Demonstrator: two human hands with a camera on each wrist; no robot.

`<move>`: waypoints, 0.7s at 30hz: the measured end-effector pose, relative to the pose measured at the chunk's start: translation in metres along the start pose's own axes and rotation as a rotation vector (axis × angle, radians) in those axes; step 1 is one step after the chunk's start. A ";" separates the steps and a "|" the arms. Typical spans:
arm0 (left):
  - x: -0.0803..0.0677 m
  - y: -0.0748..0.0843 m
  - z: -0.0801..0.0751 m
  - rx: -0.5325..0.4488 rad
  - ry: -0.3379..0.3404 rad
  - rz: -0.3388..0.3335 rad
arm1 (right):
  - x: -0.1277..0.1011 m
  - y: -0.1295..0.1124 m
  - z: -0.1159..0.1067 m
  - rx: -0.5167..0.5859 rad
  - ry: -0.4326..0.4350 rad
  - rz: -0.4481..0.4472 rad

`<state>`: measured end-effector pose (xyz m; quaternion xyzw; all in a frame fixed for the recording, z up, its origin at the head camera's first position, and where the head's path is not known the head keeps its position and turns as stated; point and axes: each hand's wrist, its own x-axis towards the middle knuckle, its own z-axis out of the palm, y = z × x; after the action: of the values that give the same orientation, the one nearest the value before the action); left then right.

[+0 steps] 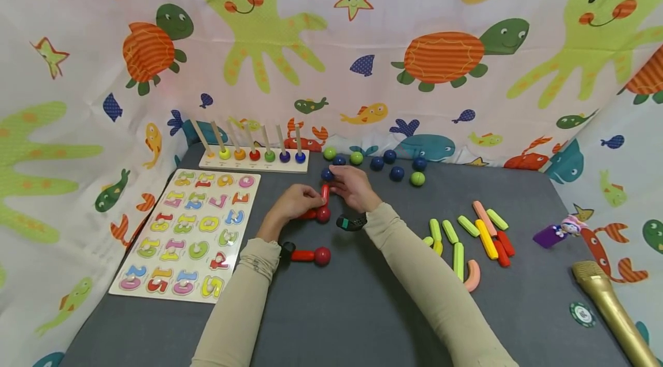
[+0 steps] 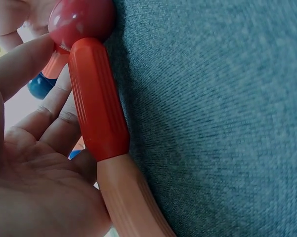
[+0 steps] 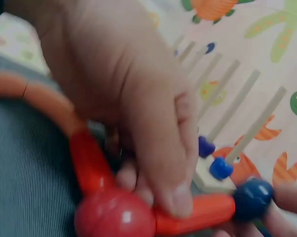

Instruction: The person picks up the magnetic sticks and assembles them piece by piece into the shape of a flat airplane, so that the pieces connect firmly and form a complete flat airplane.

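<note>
A chain of toy sticks and balls lies on the grey mat (image 1: 362, 309). In the head view my left hand (image 1: 309, 205) grips a red stick (image 2: 96, 98) beside a red ball (image 1: 323, 214). The left wrist view shows that stick joined to the red ball (image 2: 81, 19) and to a curved peach stick (image 2: 133, 202). My right hand (image 1: 338, 186) pinches the upper orange-red stick (image 1: 324, 192), which ends at a blue ball (image 3: 252, 197). In the right wrist view the left hand's fingers cover part of the joint at the red ball (image 3: 113, 215).
A second red stick with a red ball (image 1: 311, 255) lies near my left forearm. A number puzzle board (image 1: 189, 232) is at the left, a peg rack (image 1: 254, 155) behind it. Loose blue and green balls (image 1: 396, 173), coloured sticks (image 1: 468, 237), a gold microphone (image 1: 611, 309).
</note>
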<state>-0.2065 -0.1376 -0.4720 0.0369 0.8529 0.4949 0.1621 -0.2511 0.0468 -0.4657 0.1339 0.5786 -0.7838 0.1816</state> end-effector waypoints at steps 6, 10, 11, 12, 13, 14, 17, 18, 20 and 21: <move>0.000 0.002 0.000 0.007 -0.011 -0.008 | -0.003 0.000 -0.005 -0.197 -0.082 -0.081; 0.003 0.006 0.004 -0.010 -0.022 -0.039 | -0.007 0.000 -0.009 -0.239 -0.080 -0.097; 0.004 0.008 0.005 -0.011 -0.024 -0.044 | -0.008 0.000 -0.010 -0.254 -0.086 -0.101; 0.005 0.009 0.006 -0.009 -0.024 -0.049 | -0.008 0.000 -0.011 -0.271 -0.094 -0.105; 0.005 0.010 0.006 -0.010 -0.025 -0.053 | -0.009 0.000 -0.013 -0.298 -0.106 -0.111; 0.006 0.011 0.007 -0.006 -0.026 -0.054 | -0.010 -0.001 -0.016 -0.335 -0.123 -0.122; 0.006 0.012 0.007 0.006 -0.019 -0.064 | -0.018 -0.006 -0.028 -0.527 -0.196 -0.189; 0.005 0.013 0.006 0.002 -0.017 -0.065 | -0.021 -0.010 -0.034 -0.621 -0.227 -0.218; 0.005 0.013 0.005 -0.007 -0.013 -0.061 | -0.031 -0.019 -0.048 -0.829 -0.297 -0.291; 0.005 0.014 0.005 -0.011 -0.012 -0.060 | -0.036 -0.024 -0.057 -0.925 -0.336 -0.325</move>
<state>-0.2106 -0.1252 -0.4632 0.0134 0.8498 0.4945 0.1820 -0.2295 0.1122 -0.4465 -0.1796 0.8407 -0.4750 0.1879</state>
